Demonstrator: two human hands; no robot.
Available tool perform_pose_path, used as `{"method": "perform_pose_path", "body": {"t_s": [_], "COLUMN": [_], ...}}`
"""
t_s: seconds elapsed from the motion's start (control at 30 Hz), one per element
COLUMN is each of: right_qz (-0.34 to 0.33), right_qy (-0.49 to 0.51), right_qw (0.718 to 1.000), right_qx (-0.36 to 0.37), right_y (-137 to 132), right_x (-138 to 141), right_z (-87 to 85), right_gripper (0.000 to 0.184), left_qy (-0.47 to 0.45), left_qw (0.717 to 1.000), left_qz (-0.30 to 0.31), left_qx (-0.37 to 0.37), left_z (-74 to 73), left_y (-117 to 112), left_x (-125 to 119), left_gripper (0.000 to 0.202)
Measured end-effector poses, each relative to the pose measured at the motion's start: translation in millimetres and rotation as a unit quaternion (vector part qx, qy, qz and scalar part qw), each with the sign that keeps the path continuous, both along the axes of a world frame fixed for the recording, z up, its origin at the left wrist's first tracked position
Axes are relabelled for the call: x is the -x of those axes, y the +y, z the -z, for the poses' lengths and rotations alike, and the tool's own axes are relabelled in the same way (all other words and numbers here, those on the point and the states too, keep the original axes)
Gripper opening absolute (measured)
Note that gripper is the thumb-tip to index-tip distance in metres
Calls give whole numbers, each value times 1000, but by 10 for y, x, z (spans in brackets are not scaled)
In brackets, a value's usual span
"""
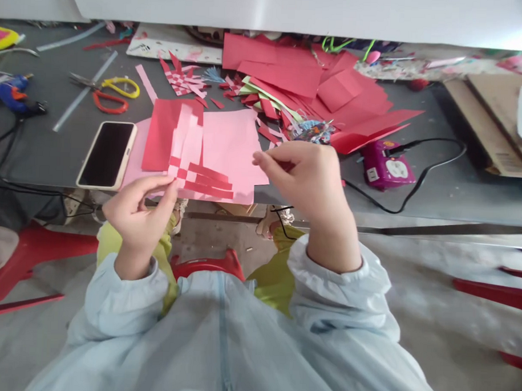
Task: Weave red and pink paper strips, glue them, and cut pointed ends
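Note:
Between thumb and fingers, my left hand [143, 211] pinches the lower left corner of a piece of woven paper strips [188, 173], red and pink in a small checker pattern. Its loose pink strips run away from me and its red ones to the right. Under it lie a red paper sheet [158, 135] and pink paper sheets [231, 137]. My right hand [307, 171] is raised over the table's front edge, right of the pink sheets, with fingertips pressed together. Whatever may be between those fingertips is too small to make out.
A phone [107, 156] and scissors [114, 93] lie at left, near a blue glue gun [16, 96]. Red paper sheets [291, 71] and paper scraps are heaped behind. A purple box [388, 166] with a black cable and cardboard [490, 123] are at right.

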State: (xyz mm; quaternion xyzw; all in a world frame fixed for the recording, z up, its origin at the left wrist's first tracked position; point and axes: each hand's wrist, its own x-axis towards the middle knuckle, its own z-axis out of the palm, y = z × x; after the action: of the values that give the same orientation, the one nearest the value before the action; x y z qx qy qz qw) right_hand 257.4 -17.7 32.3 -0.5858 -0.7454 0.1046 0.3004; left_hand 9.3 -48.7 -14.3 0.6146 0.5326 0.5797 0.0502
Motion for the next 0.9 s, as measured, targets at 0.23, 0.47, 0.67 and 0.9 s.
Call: {"method": "perform_pose_path", "body": {"t_s": [0.23, 0.47, 0.67, 0.9], "right_qz": [-103, -190, -142, -165], "right_qy": [274, 457, 498, 479], "right_qw": [953, 853, 822, 824], "right_qx": [74, 168, 237, 254], "right_y": [186, 321, 429, 539], "right_x": [232, 416, 486, 467], "right_z": [-65, -1, 145, 261], "right_gripper": [40, 50, 51, 43], "left_qy": [-30, -2, 8, -61], "left_qw": [988, 974, 975, 983], "left_qz": [124, 213, 221, 173], "left_qx": [-91, -78, -34, 10], "left_z": [-455, -477, -372, -359], "left_y": [559, 1065, 980, 872], "left_x": [-5, -58, -186, -250], "left_gripper": [8, 36, 27, 17]}}
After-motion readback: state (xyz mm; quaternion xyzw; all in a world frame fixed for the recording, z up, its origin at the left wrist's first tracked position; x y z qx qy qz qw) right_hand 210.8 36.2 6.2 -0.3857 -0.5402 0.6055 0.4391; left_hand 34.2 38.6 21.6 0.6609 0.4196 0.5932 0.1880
